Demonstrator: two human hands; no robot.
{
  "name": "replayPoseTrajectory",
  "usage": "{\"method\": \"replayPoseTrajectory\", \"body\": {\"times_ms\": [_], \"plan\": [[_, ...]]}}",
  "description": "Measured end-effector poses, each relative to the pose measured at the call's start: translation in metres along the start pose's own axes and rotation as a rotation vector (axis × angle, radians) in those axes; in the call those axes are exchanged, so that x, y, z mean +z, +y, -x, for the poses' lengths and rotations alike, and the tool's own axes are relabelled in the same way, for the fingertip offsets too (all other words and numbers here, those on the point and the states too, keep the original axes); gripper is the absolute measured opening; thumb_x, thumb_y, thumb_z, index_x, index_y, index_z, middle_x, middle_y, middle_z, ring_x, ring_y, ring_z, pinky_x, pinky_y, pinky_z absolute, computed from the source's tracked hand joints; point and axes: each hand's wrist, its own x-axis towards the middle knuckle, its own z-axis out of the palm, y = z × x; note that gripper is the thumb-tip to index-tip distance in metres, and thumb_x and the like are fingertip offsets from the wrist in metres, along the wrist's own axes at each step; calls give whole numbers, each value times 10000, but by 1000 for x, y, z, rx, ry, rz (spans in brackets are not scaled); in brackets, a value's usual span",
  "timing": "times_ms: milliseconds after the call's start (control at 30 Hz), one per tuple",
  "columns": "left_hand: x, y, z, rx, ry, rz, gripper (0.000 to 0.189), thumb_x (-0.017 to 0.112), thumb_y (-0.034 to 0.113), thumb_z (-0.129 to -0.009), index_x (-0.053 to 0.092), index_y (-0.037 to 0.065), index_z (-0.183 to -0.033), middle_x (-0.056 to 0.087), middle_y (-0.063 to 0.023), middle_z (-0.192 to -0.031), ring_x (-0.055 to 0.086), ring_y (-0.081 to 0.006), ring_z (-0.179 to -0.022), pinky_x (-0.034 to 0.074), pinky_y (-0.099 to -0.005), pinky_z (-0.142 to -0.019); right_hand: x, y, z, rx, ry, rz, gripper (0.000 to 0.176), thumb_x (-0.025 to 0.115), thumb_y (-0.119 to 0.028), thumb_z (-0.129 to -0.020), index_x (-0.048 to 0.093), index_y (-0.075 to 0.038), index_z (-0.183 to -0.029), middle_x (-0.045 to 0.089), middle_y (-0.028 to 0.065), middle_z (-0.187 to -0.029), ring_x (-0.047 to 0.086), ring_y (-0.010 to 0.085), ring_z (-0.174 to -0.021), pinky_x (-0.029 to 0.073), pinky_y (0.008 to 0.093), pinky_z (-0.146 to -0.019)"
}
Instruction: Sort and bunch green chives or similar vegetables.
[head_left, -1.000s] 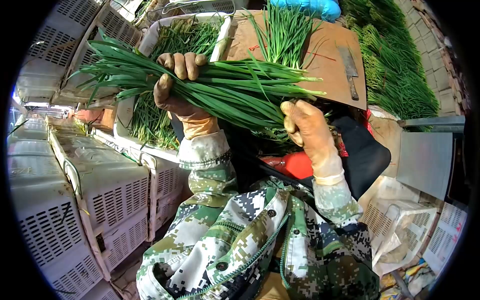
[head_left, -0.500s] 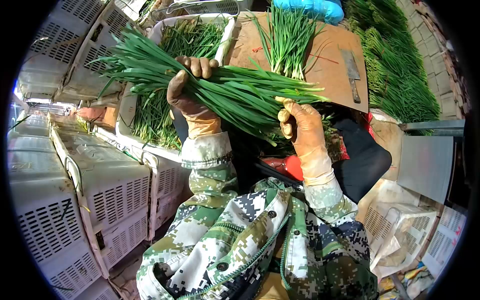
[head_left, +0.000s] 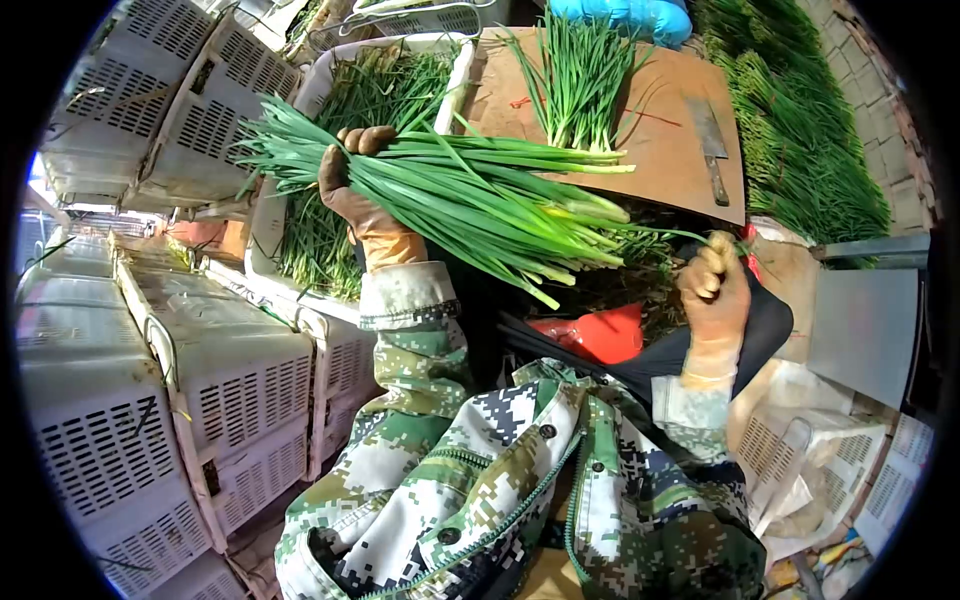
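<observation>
A thick bunch of Chinese chives (head_left: pixel 480 190) lies across my left hand (head_left: pixel 362 200), whose fingers are wrapped round its leafy part. Its pale cut ends point right and are slightly fanned out. My right hand (head_left: pixel 716 295), off to the right of those ends, is closed in a pinch on a thin chive stalk (head_left: pixel 665 232) that stretches from the bunch. Both hands look gloved and soiled. Behind them, another chive bunch (head_left: pixel 580 85) rests on a brown board (head_left: pixel 655 105), with a cleaver (head_left: pixel 712 145) at the board's right side.
A white crate (head_left: pixel 462 75) of loose chives stands behind my left hand. Stacked white crates (head_left: pixel 235 385) fill the left side. More chives (head_left: pixel 800 150) are heaped at the far right, near a grey metal panel (head_left: pixel 862 325). A red thing (head_left: pixel 610 335) lies by my lap.
My right hand has moved right and down from the bunch's cut ends, drawing out a thin stalk. The bunch has spread a little at those ends and shifted slightly.
</observation>
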Motion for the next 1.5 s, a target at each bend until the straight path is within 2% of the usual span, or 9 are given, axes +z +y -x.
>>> {"method": "replayPoseTrajectory", "body": {"times_ms": [133, 333, 400, 467, 600, 767, 1333, 1400, 1500], "plan": [[-3, 13, -7, -1, 31, 50, 159, 596, 118, -798, 492, 41, -889, 468, -26, -761, 496, -185, -715, 458, -349, -765, -63, -24, 4, -110, 37, 359, 183, 501, -165, -959, 583, -8, -1002, 559, 59, -764, 528, 121, -568, 410, 213, -519], [-1, 14, -10, -33, 28, 110, 142, 599, 99, -786, 496, 42, -865, 482, -36, -770, 482, -183, -708, 441, -339, -767, -69, 24, 5, 1046, 148, 2391, 267, 567, -206, -872, 672, -75, -1081, 682, 161, -1019, 691, 216, -886, 531, 320, -799], [-2, 15, -11, -2, 13, 59, 151, 599, 104, -786, 495, 43, -876, 485, -41, -773, 482, -185, -712, 440, -336, -763, -42, 25, 13, -20, 86, 2397, 246, 586, -225, -892, 678, -109, -1088, 688, 174, -978, 679, 294, -755, 547, 373, -677], [3, 10, -8, -20, 12, 82, 151, 591, 113, -790, 494, 44, -883, 485, -41, -776, 482, -188, -715, 438, -338, -764, 45, 24, 12, 94, 160, 1603, 203, 620, -124, -883, 673, -47, -1063, 691, 146, -950, 663, 261, -701, 542, 342, -657], [9, 5, -6, -33, -13, 97, 169, 576, 117, -793, 479, 41, -908, 475, -44, -782, 470, -194, -718, 434, -348, -765, 113, 39, 8, -833, -252, 1755, 183, 670, 5, -812, 671, -2, -994, 687, 105, -905, 649, 244, -793, 529, 318, -699], [19, 0, -4, 1, -26, 57, 202, 587, 121, -785, 461, 45, -923, 434, -37, -778, 436, -194, -696, 426, -358, -769, 96, 58, -28, -726, -292, 2295, 299, 692, -204, -793, 656, -37, -1039, 645, 134, -1008, 587, 315, -976, 436, 414, -891], [23, -1, -3, -68, -31, 154, 185, 596, 95, -775, 464, 60, -900, 438, -23, -756, 424, -179, -677, 424, -341, -767, 87, 58, -39, -933, -310, 1888, 116, 687, -145, -827, 707, -45, -882, 684, 114, -845, 635, 299, -775, 487, 395, -711], [23, 4, -5, -71, -53, 162, 187, 596, 100, -776, 463, 63, -903, 441, -19, -762, 435, -177, -685, 428, -343, -776, 49, 36, -33, -692, -210, 2182, 117, 688, -150, -817, 706, -45, -865, 685, 117, -852, 648, 301, -795, 497, 404, -703], [21, 15, -10, -65, -51, 145, 185, 608, 114, -770, 471, 62, -883, 448, -19, -775, 462, -177, -708, 430, -346, -790, -63, 14, -25, 415, -204, 2841, 151, 639, -182, -824, 701, -67, -898, 681, 144, -884, 653, 317, -818, 513, 409, -706]]}}
